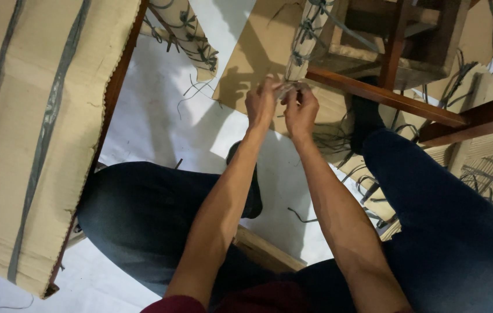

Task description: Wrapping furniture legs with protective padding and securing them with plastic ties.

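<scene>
Two hands meet at a cardboard-wrapped furniture leg [304, 43]: the left hand [262, 104] and right hand [300, 110] both pinch closed on a thin grey strap [290, 87] at its lower end. Cut straps [345, 142] lie on the white floor [168, 116] nearby.

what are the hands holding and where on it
Both the left hand and right hand pinch a thin strap at the lower end of the cardboard-wrapped furniture leg.

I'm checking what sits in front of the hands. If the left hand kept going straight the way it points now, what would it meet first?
Most likely the cardboard-wrapped furniture leg, bound with dark straps, directly beyond the left hand. The fingertips seem already at its lower end beside the right hand, though depth is hard to judge.
</scene>
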